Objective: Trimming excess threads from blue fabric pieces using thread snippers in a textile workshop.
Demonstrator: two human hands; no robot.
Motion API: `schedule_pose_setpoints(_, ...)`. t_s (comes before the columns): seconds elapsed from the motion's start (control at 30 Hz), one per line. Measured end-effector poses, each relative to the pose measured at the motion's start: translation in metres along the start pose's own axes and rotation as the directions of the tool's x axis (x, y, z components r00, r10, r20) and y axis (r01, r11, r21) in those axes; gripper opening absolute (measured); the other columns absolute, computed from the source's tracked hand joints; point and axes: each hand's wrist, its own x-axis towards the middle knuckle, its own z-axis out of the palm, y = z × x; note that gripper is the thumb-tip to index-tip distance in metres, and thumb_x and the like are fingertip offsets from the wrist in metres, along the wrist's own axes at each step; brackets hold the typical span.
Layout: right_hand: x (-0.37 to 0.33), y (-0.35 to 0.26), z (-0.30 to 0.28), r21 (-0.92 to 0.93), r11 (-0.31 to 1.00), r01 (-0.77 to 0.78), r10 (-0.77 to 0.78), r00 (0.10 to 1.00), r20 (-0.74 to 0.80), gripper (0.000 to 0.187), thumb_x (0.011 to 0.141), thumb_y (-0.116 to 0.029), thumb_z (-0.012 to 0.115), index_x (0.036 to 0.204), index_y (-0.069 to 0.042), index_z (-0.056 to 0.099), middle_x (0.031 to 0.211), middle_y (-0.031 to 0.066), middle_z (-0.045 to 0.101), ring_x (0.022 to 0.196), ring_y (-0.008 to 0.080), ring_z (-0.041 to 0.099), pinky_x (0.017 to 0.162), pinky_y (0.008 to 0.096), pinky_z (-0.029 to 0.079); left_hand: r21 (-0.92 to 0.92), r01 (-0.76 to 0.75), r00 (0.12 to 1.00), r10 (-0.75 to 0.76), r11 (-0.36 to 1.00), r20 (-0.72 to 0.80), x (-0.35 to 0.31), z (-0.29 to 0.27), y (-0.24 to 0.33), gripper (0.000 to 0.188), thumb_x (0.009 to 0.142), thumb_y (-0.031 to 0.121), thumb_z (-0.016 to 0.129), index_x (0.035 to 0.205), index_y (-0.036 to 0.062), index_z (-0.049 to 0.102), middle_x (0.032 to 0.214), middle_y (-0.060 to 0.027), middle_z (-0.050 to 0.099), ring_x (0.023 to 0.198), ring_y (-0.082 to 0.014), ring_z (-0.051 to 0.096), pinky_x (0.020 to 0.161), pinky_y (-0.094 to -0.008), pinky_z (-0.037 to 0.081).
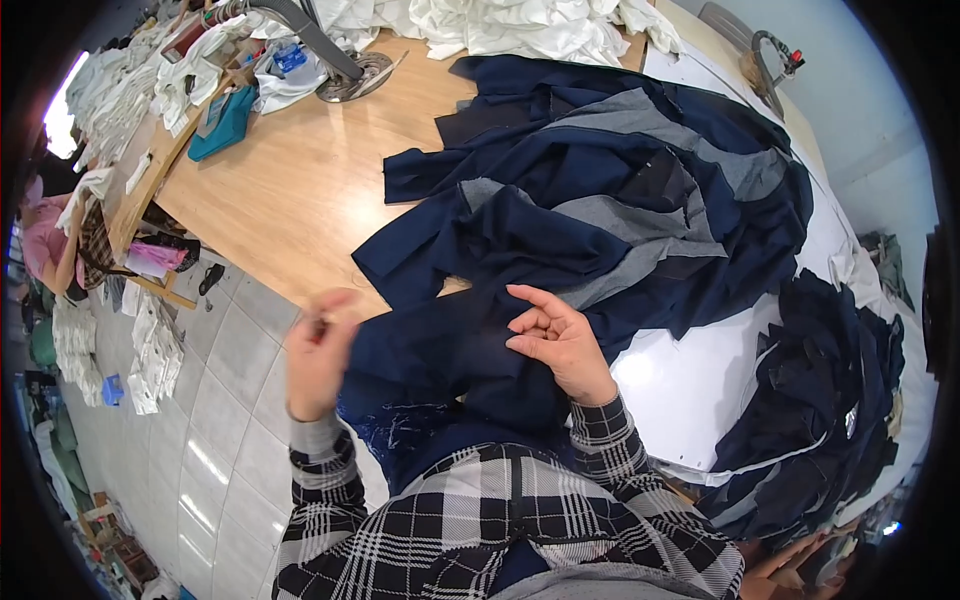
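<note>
Dark navy cloth (420,345) drapes over the near edge of the table and down to my lap. Above its left side is my left hand (318,360), raised and smeared by motion. Something small and dark shows among its fingers, too blurred to name. Over the right part of the same cloth hovers my right hand (562,345), thumb and forefinger apart, the other fingers loosely bent, nothing visible between them. Just beyond both hands lies a large heap of navy garment pieces (520,235) with grey lining (650,260) showing in places.
The wooden table (290,200) carries a metal lamp base (355,80) and a teal pouch (222,125). White cloth (520,30) is piled at the back. More navy cloth (810,400) lies to the right. Another person (55,235) sits at the far left.
</note>
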Motion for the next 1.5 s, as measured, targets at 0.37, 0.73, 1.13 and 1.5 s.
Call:
schedule_pose_setpoints(0.37,-0.011,-0.006,-0.015,-0.211,0.976,0.060,-0.056,0.998,0.025,0.052,0.081,0.003,0.063,0.130,-0.006,0.048,0.091,0.0014,0.060,0.078,0.0040,0.054,0.070,0.0174,0.044,0.051,0.116,0.568,-0.108,0.992,0.816,0.024,0.092,-0.012,0.019,0.084,0.010,0.065,0.096,-0.0035,0.063,0.078,0.0010,0.061,0.074,-0.0052,0.053,0.069,-0.0207,0.044)
schedule_pose_setpoints(0.73,-0.052,0.022,0.007,-0.107,0.989,0.106,-0.143,0.886,-0.442,0.037,0.080,-0.001,0.066,0.115,0.001,0.056,0.091,0.0056,0.058,0.072,0.0068,0.056,0.060,0.0195,0.046,0.004,0.141,0.779,-0.113,0.990,0.616,-0.002,0.127,-0.030,0.017,0.075,0.010,0.074,0.075,0.0020,0.059,0.067,0.0042,0.053,0.061,-0.0019,0.045,0.056,-0.0187,0.037)
schedule_pose_setpoints(1.13,-0.039,0.046,-0.002,0.292,0.938,0.186,-0.050,0.908,-0.416,0.028,0.083,0.002,0.061,0.111,0.000,0.059,0.095,0.0046,0.062,0.086,0.0081,0.057,0.077,0.0199,0.047,0.030,0.320,0.736,-0.269,0.947,0.622,-0.006,0.127,-0.014,0.013,0.081,0.014,0.069,0.082,0.0037,0.061,0.071,0.0035,0.056,0.057,-0.0005,0.043,0.051,-0.0162,0.033)
schedule_pose_setpoints(1.5,-0.037,0.026,-0.005,0.442,0.894,0.068,0.032,0.976,-0.214,0.026,0.089,-0.004,0.056,0.115,-0.005,0.055,0.097,-0.0007,0.057,0.089,0.0062,0.052,0.081,0.0201,0.042,0.009,0.138,0.730,-0.108,0.990,0.675,0.007,0.117,0.001,0.012,0.081,0.012,0.069,0.085,0.0035,0.061,0.067,0.0075,0.050,0.057,0.0005,0.039,0.051,-0.0156,0.030)
